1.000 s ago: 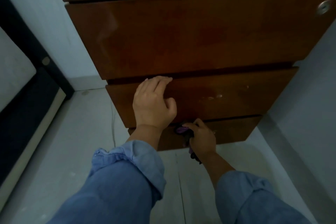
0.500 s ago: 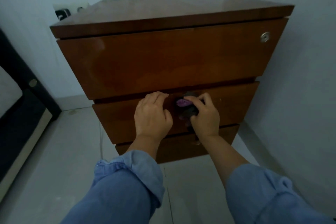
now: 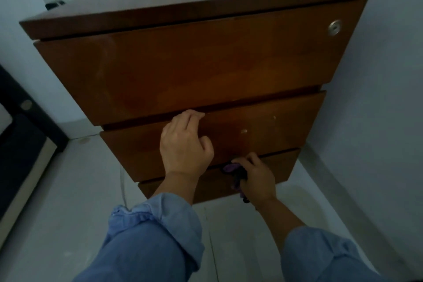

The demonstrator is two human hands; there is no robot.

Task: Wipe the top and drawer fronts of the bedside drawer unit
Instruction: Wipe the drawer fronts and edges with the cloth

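The brown wooden drawer unit [image 3: 206,59] stands in the corner on the pale floor [image 3: 57,201], its three drawer fronts shut. The left hand [image 3: 185,146] rests on the middle drawer front [image 3: 263,130], fingers hooked over its top edge. Lower down, the right hand [image 3: 257,178] grips a bunched purple and dark cloth [image 3: 231,168] against the bottom drawer front [image 3: 274,167].

The cloth [image 3: 231,168] is mostly hidden inside the right hand [image 3: 257,177], only a purple fold and dark scraps showing. The left hand [image 3: 184,147] covers part of the middle drawer front [image 3: 263,130], its fingertips tucked out of sight over the top edge. A dark object [image 3: 53,4] at upper left is too small to identify. Both sleeves run off the bottom edge.
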